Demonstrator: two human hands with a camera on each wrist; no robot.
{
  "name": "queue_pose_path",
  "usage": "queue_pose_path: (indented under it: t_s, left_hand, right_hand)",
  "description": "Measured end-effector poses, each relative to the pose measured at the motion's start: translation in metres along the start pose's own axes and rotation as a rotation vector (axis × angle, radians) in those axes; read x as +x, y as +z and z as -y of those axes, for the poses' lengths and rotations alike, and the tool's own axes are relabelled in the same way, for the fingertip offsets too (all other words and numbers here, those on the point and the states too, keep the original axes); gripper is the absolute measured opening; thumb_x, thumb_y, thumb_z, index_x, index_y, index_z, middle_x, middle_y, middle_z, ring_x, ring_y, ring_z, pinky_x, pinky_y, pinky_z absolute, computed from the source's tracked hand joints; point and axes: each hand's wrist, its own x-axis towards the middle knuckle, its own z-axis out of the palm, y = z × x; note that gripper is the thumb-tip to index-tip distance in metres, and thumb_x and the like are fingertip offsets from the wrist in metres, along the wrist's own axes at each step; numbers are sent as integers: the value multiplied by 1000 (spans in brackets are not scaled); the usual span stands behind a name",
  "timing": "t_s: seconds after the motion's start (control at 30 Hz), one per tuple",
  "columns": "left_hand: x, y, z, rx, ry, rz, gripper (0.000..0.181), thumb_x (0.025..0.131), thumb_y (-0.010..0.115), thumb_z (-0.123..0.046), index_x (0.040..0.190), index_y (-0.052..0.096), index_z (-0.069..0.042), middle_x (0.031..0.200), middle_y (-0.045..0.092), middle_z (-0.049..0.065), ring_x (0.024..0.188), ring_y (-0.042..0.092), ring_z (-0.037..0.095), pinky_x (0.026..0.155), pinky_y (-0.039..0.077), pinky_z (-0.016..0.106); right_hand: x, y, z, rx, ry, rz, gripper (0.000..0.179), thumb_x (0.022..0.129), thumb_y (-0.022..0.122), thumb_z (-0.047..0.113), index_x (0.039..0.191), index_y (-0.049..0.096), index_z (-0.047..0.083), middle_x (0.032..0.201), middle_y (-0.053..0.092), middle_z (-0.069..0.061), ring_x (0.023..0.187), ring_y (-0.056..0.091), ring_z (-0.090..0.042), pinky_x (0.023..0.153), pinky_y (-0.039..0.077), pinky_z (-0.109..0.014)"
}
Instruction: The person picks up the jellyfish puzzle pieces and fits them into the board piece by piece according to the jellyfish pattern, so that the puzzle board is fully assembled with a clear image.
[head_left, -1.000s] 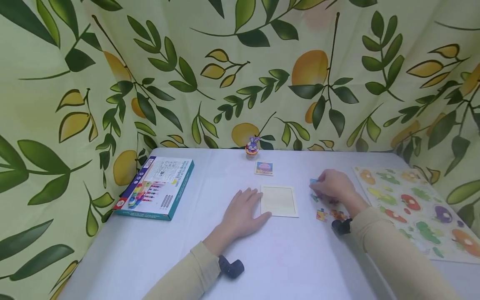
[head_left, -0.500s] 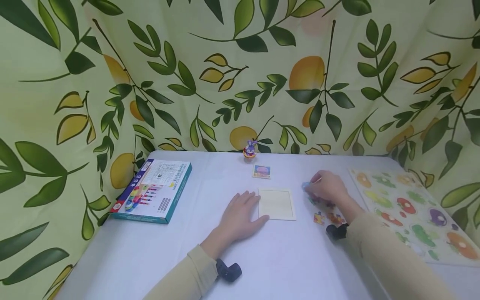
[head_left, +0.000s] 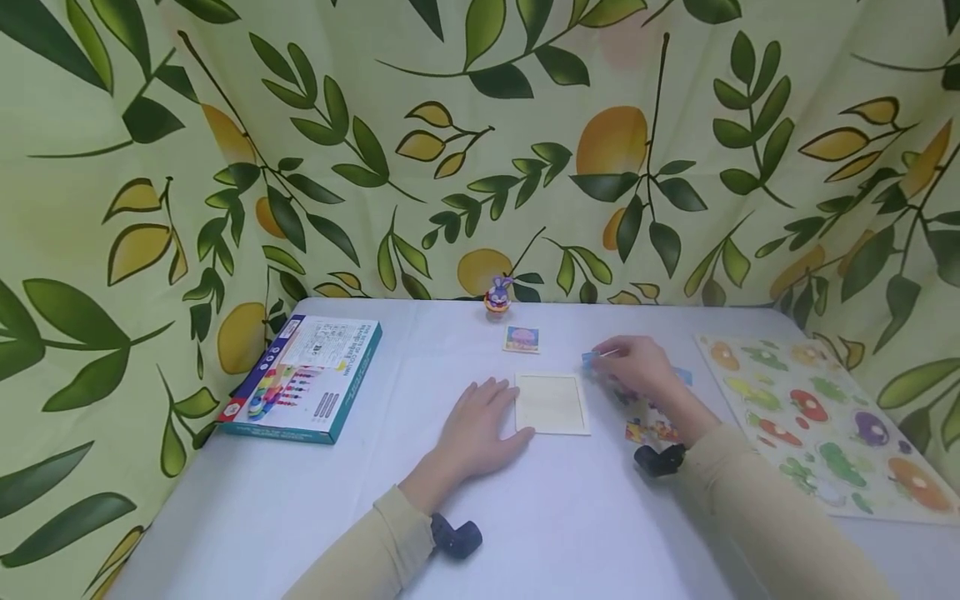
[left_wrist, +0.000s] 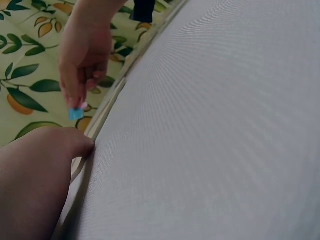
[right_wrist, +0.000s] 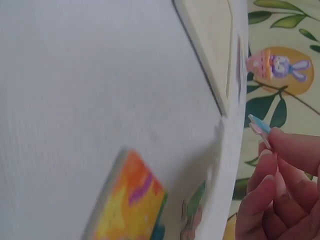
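Observation:
My left hand lies flat on the table with its fingers stretched out, fingertips and thumb at the left edge of a pale square puzzle tray. The recess of the tray is bare. Right of it, my right hand pinches a light blue jigsaw piece between thumb and fingers. In the right wrist view the piece is held tilted, its thin edge showing. Several loose jigsaw pieces, orange, yellow and purple, lie beneath the right hand and forearm, which partly hide them.
A small picture card lies behind the tray, and a purple rabbit figurine stands at the table's back edge. At the left is a flat toy box. A fruit and vegetable board covers the right side. Patterned cloth hangs behind.
My right hand has moved left towards the tray, bringing the blue jigsaw piece with it away from the loose pieces. The left hand has stayed at the tray's edge.

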Motion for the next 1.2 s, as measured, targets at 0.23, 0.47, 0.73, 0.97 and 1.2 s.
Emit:
queue_pose_path:
  t_s: [0.23,0.47,0.73,0.97,1.2]
  left_hand:
    - [3,1,-2,0,-3,-1,71,98,52,-61,153,50,-16,159,44,6,151,30,25,126,13,42]
    - [11,-1,-6,9,9,2,71,98,52,-61,154,49,-17,159,44,5,151,30,24,127,13,41]
    - [6,-4,-3,10,-11,24,71,98,53,-61,154,49,-16,159,44,6,151,30,25,127,14,42]
    - [3,-2,1,18,7,3,68,101,50,-58,154,49,-16,159,44,7,151,29,25,127,14,43]
    - [3,-2,-1,18,-12,2,68,100,50,-60,154,50,-18,159,44,6,150,32,26,126,15,42]
  right_hand:
    - [1,13,14,6,-42,20,39,94,74,31,122,71,3,95,72,-11,75,63,-22,61,51,-30]
    - [-1,23,22,4,-35,43,34,94,75,29,117,71,5,93,71,-10,74,62,-21,64,52,-30]
    - [-3,45,33,22,-29,62,31,93,74,29,114,72,7,104,70,-13,84,64,-23,69,54,-31]
    - [0,57,37,-12,-54,44,30,92,75,31,111,72,8,103,70,-12,83,64,-23,67,54,-31]
    - [4,63,40,-36,-60,50,29,94,73,32,111,72,8,105,70,-12,87,64,-24,73,55,-34]
